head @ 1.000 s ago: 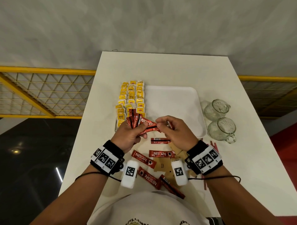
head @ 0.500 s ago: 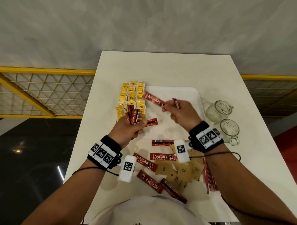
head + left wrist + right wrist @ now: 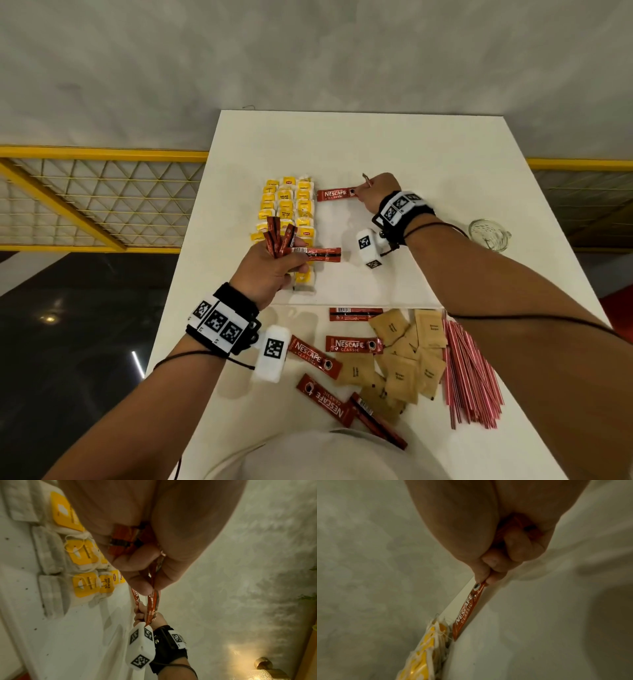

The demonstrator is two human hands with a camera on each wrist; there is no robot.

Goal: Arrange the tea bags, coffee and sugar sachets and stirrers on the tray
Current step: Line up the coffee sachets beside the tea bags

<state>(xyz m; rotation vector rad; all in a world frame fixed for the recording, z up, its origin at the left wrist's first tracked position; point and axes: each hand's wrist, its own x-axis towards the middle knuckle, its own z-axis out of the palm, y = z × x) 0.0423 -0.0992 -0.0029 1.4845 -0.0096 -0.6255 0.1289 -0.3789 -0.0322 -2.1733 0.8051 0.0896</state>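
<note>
On the white tray (image 3: 376, 287) lie rows of yellow tea bags (image 3: 286, 205) along its left side. My right hand (image 3: 371, 195) pinches the end of a red Nescafe coffee sachet (image 3: 335, 194) at the tray's far end, just right of the top tea bags; a second sachet (image 3: 366, 179) sticks up from that hand. The same sachet (image 3: 467, 609) shows in the right wrist view, low over the tray. My left hand (image 3: 274, 270) grips a bunch of red coffee sachets (image 3: 284, 240) over the tea bags, one (image 3: 322, 254) pointing right. The left wrist view shows that bunch (image 3: 152, 601) between thumb and fingers.
On the table in front of the tray lie loose coffee sachets (image 3: 354, 344), brown sugar sachets (image 3: 407, 356) and a bundle of red striped stirrers (image 3: 469, 370). A glass cup (image 3: 488, 234) stands right of the tray, partly behind my right arm. The table's left edge drops off near my left wrist.
My right hand has carried a coffee sachet from the left hand's bunch to the tray's far end beside the top tea bags. The left hand has stayed over the tea bags with its bunch.
</note>
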